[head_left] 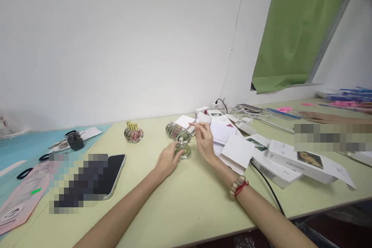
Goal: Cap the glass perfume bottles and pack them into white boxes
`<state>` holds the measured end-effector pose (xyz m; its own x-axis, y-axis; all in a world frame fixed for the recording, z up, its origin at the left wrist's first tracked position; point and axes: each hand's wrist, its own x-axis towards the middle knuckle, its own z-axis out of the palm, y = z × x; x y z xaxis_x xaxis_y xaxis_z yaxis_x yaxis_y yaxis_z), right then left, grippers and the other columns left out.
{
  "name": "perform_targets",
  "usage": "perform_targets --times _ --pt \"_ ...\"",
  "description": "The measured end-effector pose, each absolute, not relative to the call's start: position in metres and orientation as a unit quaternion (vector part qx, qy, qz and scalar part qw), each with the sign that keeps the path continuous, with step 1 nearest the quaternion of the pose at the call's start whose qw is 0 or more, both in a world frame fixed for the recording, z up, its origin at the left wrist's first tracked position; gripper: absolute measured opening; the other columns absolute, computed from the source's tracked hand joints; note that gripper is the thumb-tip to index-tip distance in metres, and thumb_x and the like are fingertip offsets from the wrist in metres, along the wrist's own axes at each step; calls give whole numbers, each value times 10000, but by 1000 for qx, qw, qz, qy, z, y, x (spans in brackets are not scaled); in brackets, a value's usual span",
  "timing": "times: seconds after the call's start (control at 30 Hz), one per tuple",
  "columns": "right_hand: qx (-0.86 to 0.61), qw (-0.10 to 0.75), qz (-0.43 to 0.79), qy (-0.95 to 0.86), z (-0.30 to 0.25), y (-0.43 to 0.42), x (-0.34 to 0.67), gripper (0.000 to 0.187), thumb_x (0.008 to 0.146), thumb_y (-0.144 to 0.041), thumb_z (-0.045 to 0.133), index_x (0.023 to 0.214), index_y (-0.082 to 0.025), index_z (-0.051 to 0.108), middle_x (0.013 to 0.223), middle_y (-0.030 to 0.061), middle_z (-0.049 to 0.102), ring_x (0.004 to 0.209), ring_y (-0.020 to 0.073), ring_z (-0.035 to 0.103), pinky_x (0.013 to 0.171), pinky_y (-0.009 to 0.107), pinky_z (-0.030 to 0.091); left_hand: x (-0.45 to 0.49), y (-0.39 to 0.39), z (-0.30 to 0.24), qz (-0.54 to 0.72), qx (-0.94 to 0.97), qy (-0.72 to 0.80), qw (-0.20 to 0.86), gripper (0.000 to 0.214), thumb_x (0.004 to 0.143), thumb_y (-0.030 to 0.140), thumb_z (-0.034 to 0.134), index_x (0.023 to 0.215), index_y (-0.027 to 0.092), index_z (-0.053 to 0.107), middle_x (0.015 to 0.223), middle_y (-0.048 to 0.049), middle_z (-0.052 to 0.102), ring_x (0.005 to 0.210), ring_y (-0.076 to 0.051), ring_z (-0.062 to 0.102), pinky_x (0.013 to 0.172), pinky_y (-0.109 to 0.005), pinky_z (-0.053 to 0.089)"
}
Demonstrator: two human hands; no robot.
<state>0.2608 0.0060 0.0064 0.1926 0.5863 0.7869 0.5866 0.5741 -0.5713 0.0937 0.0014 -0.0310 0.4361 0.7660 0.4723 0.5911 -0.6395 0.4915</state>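
Observation:
My left hand (167,159) rests on the pale green table (186,201), its fingers curled round a small round glass bottle (183,149) of greenish liquid. My right hand (204,139) hovers just right of that bottle, fingers pinched together near its top; what they pinch is too small to name. A bead bracelet and red cord sit on my right wrist. Several similar green-filled bottles (176,130) stand just behind, and pink-filled ones with gold caps (133,133) stand further left.
White boxes and cards (286,161) pile to the right, with a black cable (269,186) across the table. A phone (114,170) lies left, beside a black ink-like jar (75,140). Another person's hand (322,117) rests far right near pens and chargers.

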Motion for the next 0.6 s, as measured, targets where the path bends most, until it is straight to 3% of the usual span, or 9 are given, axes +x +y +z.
perform_targets --times 0.23,0.43,0.6 --pt "-393 535 95 -742 -1 6 244 325 844 -408 423 940 -214 664 887 59 521 708 104 498 528 198 393 95 1 -32 331 853 392 98 359 884 394 322 1180 210 408 1082 -60 562 961 -188 531 810 -320 411" --pt "-376 570 89 -725 -6 13 241 276 818 -352 484 876 -177 688 647 30 538 569 86 462 486 204 347 97 1 -34 318 854 409 52 346 886 407 315 1149 206 415 1086 -61 557 1003 -197 508 818 -334 390" --pt "-369 551 64 -745 -12 13 244 286 833 -321 446 905 -181 684 665 31 541 568 83 461 469 199 325 96 0 -34 302 853 425 24 345 889 420 293 1120 205 432 1074 -63 551 975 -194 503 788 -329 381"
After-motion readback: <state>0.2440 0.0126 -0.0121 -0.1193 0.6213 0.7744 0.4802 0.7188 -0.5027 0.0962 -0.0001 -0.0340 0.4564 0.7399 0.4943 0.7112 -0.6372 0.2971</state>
